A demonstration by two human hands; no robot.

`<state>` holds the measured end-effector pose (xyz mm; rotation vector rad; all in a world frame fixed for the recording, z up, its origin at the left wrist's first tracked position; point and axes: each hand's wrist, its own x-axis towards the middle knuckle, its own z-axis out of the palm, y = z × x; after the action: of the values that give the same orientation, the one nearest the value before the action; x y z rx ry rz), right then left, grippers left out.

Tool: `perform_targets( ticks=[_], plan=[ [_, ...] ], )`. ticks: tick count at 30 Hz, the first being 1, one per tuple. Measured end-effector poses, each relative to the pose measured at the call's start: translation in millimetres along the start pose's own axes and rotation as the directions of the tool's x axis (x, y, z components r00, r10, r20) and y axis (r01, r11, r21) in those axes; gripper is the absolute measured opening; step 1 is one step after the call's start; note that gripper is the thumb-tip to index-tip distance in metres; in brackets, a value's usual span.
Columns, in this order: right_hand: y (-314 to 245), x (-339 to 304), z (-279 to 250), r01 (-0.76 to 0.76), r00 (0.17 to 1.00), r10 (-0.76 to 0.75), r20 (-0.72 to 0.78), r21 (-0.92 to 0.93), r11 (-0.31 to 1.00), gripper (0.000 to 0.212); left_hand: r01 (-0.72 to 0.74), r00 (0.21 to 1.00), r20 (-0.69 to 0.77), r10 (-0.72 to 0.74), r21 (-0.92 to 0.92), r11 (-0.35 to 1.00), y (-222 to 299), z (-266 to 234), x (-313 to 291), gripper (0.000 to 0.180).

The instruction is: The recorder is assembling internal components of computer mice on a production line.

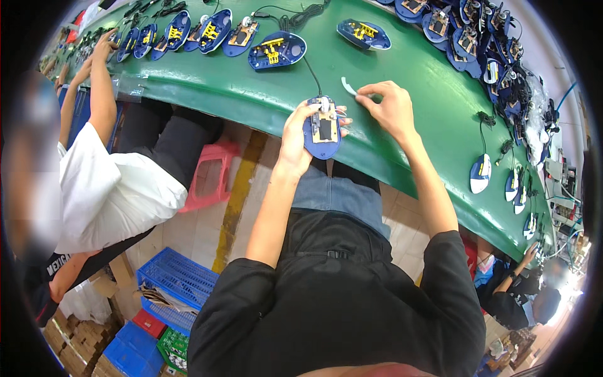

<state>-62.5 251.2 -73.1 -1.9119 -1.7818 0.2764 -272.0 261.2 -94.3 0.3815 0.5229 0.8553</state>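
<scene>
My left hand (pixel 293 139) grips the blue base of an opened computer mouse (pixel 322 148) at the table's near edge. The base lies face up, with its tan circuit board and a pale scroll wheel exposed, and a black cable runs from its far end. My left thumb presses near the wheel, and the fingertips show on the right side. To the right, my right hand (pixel 392 110) pinches a small curved pale-blue strip (pixel 347 86) between thumb and fingers. The strip is held just above the green table (pixel 414 81), apart from the mouse base.
Blue mouse shells with yellow inner parts (pixel 274 54) (pixel 363 34) lie beyond my hands. More mouse halves line the far left. Many opened mice (pixel 466 41) pile up at the far right, near assembled mice (pixel 480 174). Co-workers sit on both sides; blue crates (pixel 176 276) stand lower left.
</scene>
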Motion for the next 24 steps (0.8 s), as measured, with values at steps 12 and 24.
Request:
perform_targets(
  ticks=[12,24],
  plan=[
    [-28,-18,-19,0.321,0.867,-0.314,-0.386,-0.05,0.946,0.015,0.047,0.984,0.177,-0.001,-0.258,0.965,2,3,-17,0.045],
    [-34,-53,-22,0.693,0.718,-0.683,-0.136,0.235,0.681,0.026,-0.286,0.957,0.036,0.288,-0.039,0.957,-4,32,-27,0.068]
  ],
)
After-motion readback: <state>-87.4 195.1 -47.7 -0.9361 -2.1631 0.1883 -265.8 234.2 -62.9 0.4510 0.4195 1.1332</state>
